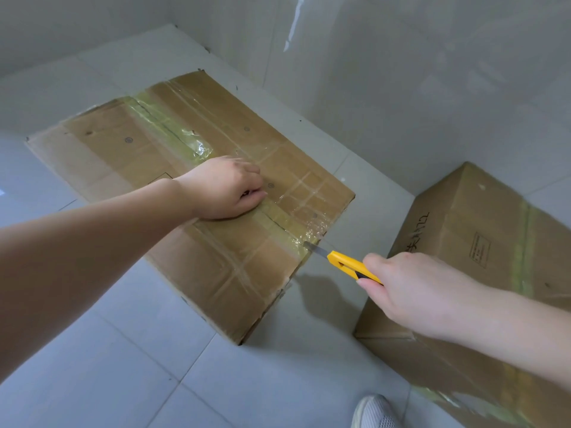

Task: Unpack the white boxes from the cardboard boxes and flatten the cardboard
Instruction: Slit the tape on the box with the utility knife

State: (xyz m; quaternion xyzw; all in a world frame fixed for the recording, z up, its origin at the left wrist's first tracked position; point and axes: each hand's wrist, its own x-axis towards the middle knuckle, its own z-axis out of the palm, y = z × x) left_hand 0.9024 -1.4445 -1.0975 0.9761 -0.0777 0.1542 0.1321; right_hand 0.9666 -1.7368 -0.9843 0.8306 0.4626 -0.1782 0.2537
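Observation:
A large taped cardboard box stands on the floor in the middle. My left hand rests on its top, fingers curled, pressing down beside the yellowish tape seam. My right hand grips a yellow utility knife. The knife's blade tip touches the seam at the box's near right edge. A second sealed cardboard box stands at the right, partly behind my right forearm. No white boxes are visible.
Pale floor tiles surround the boxes. Glossy white walls form a corner behind them. A white shoe shows at the bottom edge, close to the second box.

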